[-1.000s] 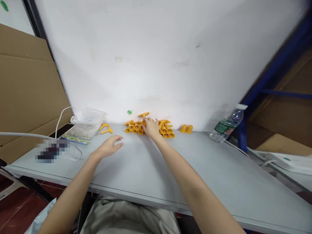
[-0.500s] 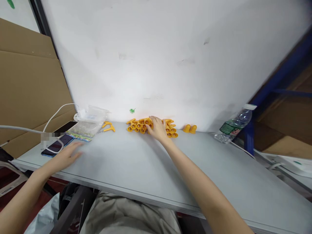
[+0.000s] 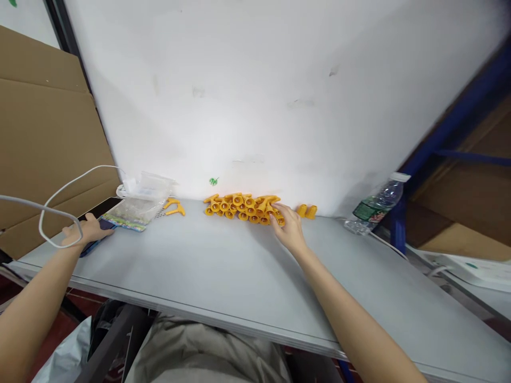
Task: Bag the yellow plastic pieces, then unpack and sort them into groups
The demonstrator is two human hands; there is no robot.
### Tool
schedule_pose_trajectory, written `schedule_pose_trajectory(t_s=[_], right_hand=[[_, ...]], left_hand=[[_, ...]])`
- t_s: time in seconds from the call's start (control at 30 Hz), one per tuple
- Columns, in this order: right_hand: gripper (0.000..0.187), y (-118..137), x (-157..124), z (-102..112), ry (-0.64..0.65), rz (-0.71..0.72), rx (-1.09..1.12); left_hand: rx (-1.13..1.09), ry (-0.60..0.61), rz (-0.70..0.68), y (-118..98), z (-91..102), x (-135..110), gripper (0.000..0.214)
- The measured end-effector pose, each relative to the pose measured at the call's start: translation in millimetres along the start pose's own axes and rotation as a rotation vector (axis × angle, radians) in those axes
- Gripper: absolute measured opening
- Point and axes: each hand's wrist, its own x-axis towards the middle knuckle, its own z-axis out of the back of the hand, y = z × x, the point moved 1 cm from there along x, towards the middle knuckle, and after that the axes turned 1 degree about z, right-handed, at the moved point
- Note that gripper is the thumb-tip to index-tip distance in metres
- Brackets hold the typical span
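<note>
My right hand [image 3: 290, 227] is at the right end of a stacked pile of yellow plastic pieces [image 3: 243, 207]. Its thumb and fingers are apart, touching the end pieces. The pieces have round hollow mouths facing me and slim prongs behind; their kind is unclear. On the left, my left hand [image 3: 88, 232] lies over a blue-edged smartphone [image 3: 96, 244], thumb on the right side and fingers bent on the other, partly behind a cable. Two loose yellow pieces [image 3: 306, 211] stand right of the pile. Yellow curved pieces with small chains [image 3: 174, 206] lie left of it.
A clear plastic bag [image 3: 138, 210] and a dark flat device [image 3: 106, 206] lie by the left hand. A white cable [image 3: 59, 246] loops over that wrist. A tilted water bottle [image 3: 377, 205] leans at the right. A cardboard box [image 3: 43, 143] borders the left; a white wall rises behind.
My right hand has slid right, from the middle of the pile to its end, uncovering the mouths. My left hand has moved left onto the smartphone. The view has shifted slightly.
</note>
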Motion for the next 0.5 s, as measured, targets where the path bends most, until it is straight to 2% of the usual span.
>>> schedule_pose_trajectory(t_s=[0.07, 0.17, 0.33, 0.5], right_hand=[[0.036, -1.1, 1.8, 2.6, -0.019, -0.007, 0.018], [0.036, -2.6, 2.0, 3.1, -0.040, -0.030, 0.040], [0.034, -6.5, -1.3, 2.3, -0.066, -0.067, 0.043], [0.032, -7.5, -2.0, 1.8, -0.065, -0.078, 0.070]], left_hand=[[0.084, 0.063, 0.050, 0.3, -0.5, 2.8, 0.093], [0.110, 0.072, 0.033, -4.4, 0.3, 5.7, 0.090], [0.084, 0.098, 0.013, -13.0, 0.2, 10.9, 0.095], [0.045, 0.108, 0.004, -20.0, 8.7, 5.0, 0.093]])
